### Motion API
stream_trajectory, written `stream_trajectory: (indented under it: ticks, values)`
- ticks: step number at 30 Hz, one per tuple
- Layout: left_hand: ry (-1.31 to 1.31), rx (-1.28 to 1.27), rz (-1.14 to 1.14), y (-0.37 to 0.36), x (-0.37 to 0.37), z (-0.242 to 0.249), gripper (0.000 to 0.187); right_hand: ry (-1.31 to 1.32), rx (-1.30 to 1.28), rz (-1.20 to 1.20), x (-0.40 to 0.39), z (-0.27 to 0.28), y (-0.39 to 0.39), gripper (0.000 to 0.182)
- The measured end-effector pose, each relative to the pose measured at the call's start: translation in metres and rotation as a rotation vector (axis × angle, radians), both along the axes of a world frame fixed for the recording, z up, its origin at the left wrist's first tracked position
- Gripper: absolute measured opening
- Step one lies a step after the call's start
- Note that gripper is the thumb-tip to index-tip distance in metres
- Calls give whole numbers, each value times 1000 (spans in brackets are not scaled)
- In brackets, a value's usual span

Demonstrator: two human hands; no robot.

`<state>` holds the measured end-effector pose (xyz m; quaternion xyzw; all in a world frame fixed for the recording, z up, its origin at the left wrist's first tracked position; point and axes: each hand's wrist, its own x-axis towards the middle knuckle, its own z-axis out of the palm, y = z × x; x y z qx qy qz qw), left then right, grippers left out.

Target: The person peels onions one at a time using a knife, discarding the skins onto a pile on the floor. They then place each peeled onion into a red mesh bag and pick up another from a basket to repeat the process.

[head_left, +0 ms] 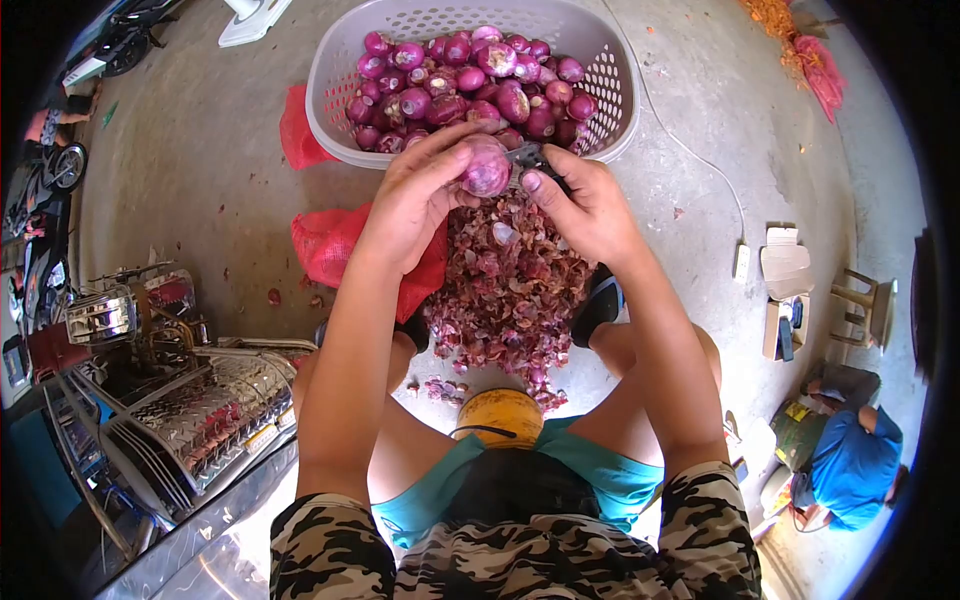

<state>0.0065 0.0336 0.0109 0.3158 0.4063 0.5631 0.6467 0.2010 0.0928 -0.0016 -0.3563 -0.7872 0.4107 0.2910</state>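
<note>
Between my hands is a red onion (486, 166), held in the fingers of my left hand (415, 195). My right hand (588, 205) is closed around a small dark-handled knife (530, 158), its blade side close to the onion. Just beyond my hands stands a grey plastic basket (334, 100) full of purple-red onions (440, 104). Below my hands, a heap of dry onion skins (515, 280) covers the floor between my feet. A red mesh bag (330, 245) lies to the left, partly behind my left forearm.
A yellow container (500, 415) is between my legs. Metal machinery (190, 400) stands at left, near parked motorcycles (60, 170). At right are a white cable with a socket (741, 262), an open cardboard box (785, 290), a wooden stool (865, 308) and a person in blue (850, 465).
</note>
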Motion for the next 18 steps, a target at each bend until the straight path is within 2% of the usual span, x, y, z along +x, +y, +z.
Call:
stream_trajectory:
  ticks: [8, 12, 15, 18]
  values:
    - [18, 0, -16, 0, 4, -1, 41, -89, 68, 51, 0, 4, 1, 33]
    - [-3, 5, 30, 1, 4, -3, 40, 93, 310, 149, -10, 1, -5, 29]
    - [-33, -19, 12, 0, 1, -1, 40, -21, 150, 68, -2, 0, -2, 31]
    - [-3, 2, -36, -1, 1, 1, 40, 96, 125, -19, -3, -2, 3, 32]
